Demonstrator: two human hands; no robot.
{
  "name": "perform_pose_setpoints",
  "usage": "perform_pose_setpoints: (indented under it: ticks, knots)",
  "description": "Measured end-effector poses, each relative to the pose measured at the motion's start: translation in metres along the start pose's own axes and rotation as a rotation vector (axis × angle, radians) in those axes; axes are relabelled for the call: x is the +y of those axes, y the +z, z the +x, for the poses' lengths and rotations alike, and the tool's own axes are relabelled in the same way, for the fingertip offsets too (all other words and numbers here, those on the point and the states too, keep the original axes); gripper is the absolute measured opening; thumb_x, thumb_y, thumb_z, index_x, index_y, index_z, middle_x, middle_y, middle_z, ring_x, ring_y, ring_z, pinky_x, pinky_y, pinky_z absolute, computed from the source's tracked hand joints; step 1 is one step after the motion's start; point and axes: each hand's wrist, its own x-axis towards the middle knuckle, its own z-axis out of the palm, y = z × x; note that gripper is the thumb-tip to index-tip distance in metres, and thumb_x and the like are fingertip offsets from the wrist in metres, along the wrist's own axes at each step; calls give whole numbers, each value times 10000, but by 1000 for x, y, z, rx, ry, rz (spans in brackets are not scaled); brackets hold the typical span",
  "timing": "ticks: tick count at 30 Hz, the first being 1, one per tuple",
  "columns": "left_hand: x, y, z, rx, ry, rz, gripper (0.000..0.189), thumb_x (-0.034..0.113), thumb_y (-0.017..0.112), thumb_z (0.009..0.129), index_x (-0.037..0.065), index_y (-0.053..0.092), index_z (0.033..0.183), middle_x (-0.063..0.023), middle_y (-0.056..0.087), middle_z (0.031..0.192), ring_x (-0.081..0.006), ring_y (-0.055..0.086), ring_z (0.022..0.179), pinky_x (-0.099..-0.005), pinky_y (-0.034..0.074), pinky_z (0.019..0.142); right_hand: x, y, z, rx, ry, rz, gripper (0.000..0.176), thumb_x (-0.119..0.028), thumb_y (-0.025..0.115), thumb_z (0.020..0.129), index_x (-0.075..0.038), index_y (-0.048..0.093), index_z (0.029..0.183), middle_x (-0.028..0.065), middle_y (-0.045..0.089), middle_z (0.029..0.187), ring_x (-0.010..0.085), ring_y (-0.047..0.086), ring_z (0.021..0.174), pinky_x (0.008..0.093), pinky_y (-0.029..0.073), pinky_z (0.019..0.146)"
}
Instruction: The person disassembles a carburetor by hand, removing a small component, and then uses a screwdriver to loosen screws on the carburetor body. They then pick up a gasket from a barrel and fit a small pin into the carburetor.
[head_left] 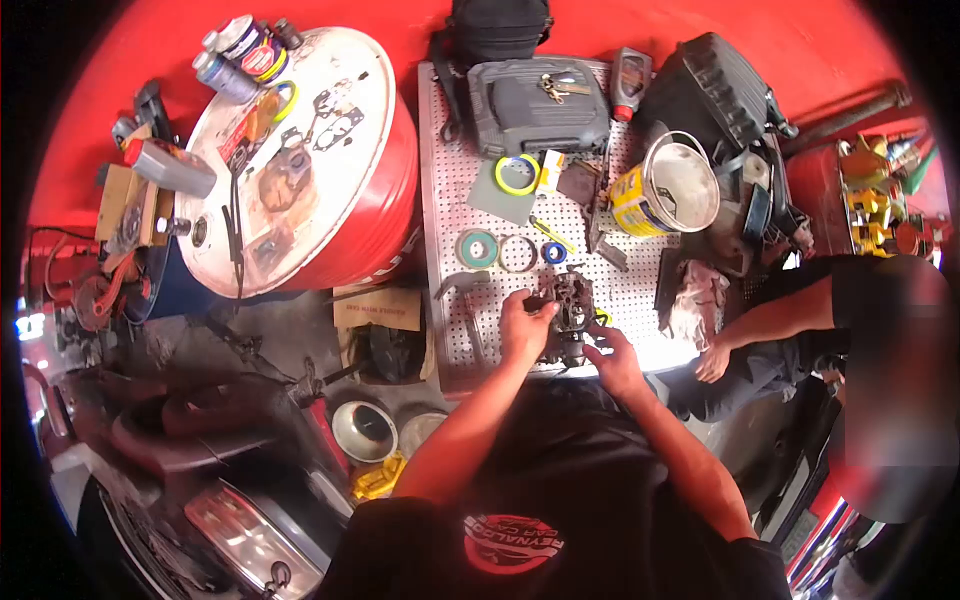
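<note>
Found at the near edge of the perforated bench (645, 290), near its middle: a dark metal part (570, 310), between both hands. Gripped from the left by the left hand (527, 325), with fingers and thumb closed about its side. Met from the right by the right hand (613, 358), partly open, with fingers bent toward the part's near right side; not possible to tell whether gripping. Noted to the left of the part: a hammer (474, 328). Seen just beyond: a green tape roll (461, 250) and, to its right, a blue tape roll (546, 253). Recorded farther right: a yellow bucket (632, 203), upright. Observed at the far side: a black case (540, 115), with keys (553, 90) on top. Located at near right, well apart from the part: another person's hand (713, 362). Standing left of the bench: a red drum (378, 200).
</note>
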Motion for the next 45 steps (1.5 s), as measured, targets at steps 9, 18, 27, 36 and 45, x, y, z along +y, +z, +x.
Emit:
perform_pose_setpoints:
  ticks: [9, 18, 27, 36, 45]
  knots:
    - [8, 49, 3, 69, 43, 7, 598, 270, 836, 752, -59, 575, 1178, -246, 603, 1147, -395, 545, 1141, -456, 436, 1013, -6, -7, 37, 95, -121, -284, 316, -213, 736, 815, -52, 692, 1083, 135, 660, 1053, 284, 631, 976, 403, 518, 855]
    - [-7, 47, 7, 60, -47, -134, 636, 209, 853, 735, -64, 540, 1216, -221, 630, 1126, -364, 606, 1068, -412, 482, 958, -19, -8, 57, 84, -119, -330, 380, -227, 726, 806, -35, 677, 1130, 170, 640, 1137, 352, 577, 1094, 430, 448, 981]
    - [-21, 32, 24, -49, -403, -676, 354, 208, 753, 908, -9, 618, 1153, -113, 666, 1113, -197, 641, 960, -321, 542, 805, -14, -7, 60, 57, -136, -291, 325, -165, 717, 818, -63, 691, 1125, 159, 648, 1115, 334, 587, 1080, 426, 448, 978]
    - [-27, 32, 34, -103, -671, -1107, 420, 312, 652, 961, 34, 526, 1249, -123, 593, 1116, -300, 601, 984, -456, 527, 838, -12, -6, 60, 47, -124, -289, 340, -175, 716, 809, -85, 697, 1136, 160, 648, 1130, 346, 579, 1092, 440, 444, 988]
    - [-32, 25, 37, -89, -726, -1226, 490, 321, 652, 949, 38, 488, 1312, -165, 544, 1183, -316, 582, 1025, -461, 523, 847, -4, 10, 73, 142, -40, -189, 648, -322, 773, 810, 12, 543, 1315, 230, 591, 1242, 389, 528, 1198, 473, 419, 1034]
